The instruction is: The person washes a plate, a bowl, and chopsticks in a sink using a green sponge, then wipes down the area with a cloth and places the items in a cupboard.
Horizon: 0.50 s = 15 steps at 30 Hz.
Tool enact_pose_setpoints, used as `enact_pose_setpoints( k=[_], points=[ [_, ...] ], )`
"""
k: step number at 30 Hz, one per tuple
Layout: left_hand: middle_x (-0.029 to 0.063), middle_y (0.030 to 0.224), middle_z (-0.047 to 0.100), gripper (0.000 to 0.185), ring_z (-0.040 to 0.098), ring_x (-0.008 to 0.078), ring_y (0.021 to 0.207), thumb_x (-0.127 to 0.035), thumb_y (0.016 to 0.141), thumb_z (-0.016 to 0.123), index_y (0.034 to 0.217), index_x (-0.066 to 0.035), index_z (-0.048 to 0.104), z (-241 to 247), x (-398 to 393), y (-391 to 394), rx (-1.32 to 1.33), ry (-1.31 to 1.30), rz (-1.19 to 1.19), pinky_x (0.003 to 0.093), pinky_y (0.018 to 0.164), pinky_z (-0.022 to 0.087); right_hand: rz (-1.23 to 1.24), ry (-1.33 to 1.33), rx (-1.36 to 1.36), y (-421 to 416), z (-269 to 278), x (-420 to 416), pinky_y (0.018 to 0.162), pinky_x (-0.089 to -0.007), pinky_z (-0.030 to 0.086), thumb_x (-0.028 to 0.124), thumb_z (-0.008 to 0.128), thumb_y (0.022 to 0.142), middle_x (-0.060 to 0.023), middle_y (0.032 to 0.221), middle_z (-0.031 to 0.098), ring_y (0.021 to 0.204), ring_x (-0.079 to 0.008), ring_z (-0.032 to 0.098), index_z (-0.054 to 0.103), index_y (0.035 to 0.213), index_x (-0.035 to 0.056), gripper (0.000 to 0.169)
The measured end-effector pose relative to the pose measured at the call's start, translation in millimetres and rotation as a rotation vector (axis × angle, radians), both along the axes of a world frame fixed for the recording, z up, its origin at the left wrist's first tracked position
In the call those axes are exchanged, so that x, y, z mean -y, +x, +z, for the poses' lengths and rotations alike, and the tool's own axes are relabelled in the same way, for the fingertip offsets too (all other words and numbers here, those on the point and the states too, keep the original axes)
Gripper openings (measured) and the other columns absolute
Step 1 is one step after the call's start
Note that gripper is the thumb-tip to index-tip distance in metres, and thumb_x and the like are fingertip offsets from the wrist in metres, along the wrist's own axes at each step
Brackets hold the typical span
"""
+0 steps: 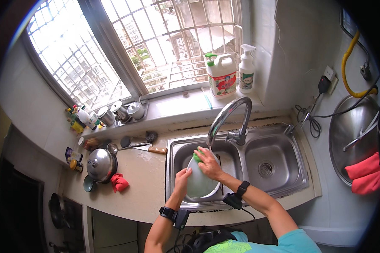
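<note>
Over the left basin of the stainless steel sink (174, 158), my left hand (181, 182) grips the left rim of a tilted white dish (201, 183). My right hand (209, 165) presses a green scrubbing pad (197, 155) against the upper part of the dish, and its fingers cover some of the pad. The spout of the chrome gooseneck faucet (216, 121) ends just above my right hand, with what looks like a thin stream of water below it. Behind the dish, a pair of dark chopsticks (220, 163) is partly visible in the basin.
Left on the counter are a lidded metal pot (100, 165), a small bowl (89, 183), a red cloth (119, 182) and a wooden-handled knife (157, 150). A detergent jug (222, 77) and a spray bottle (247, 69) line the sill. A large metal lid (351, 126) hangs right.
</note>
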<state>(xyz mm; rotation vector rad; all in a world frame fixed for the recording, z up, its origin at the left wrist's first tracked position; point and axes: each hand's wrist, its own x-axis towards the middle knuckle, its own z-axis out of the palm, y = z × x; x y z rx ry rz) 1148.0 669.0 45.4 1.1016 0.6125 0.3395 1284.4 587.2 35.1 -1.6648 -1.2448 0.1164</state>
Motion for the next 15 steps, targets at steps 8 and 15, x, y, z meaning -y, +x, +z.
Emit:
enact_pose_setpoints(
  k=[8, 15],
  points=[
    [0.0085, 0.101, 0.052, 0.026, 0.051, 0.0172, 0.09, -0.013, 0.085, 0.038, 0.106, -0.001, 0.047, -21, 10, 28, 0.237, -0.379, 0.128, 0.0276, 0.078, 0.041, 0.112, -0.121, 0.19, -34, 9, 21, 0.098, -0.0434, 0.014, 0.009, 0.048, 0.07, -0.0209, 0.126, 0.024, 0.118, -0.0359, 0.021, 0.032, 0.12, -0.0019, 0.054],
    [0.0112, 0.106, 0.049, 0.026, 0.049, 0.0228, 0.097, -0.016, 0.088, 0.032, 0.107, 0.0, 0.041, -38, 10, 25, 0.266, -0.606, 0.31, 0.0383, 0.086, 0.038, -0.011, -0.046, 0.117, -54, -10, 65, 0.097, -0.0395, 0.022, 0.005, 0.054, 0.071, -0.0218, 0.124, 0.025, 0.116, -0.0368, 0.025, 0.032, 0.116, -0.0059, 0.051]
  ],
)
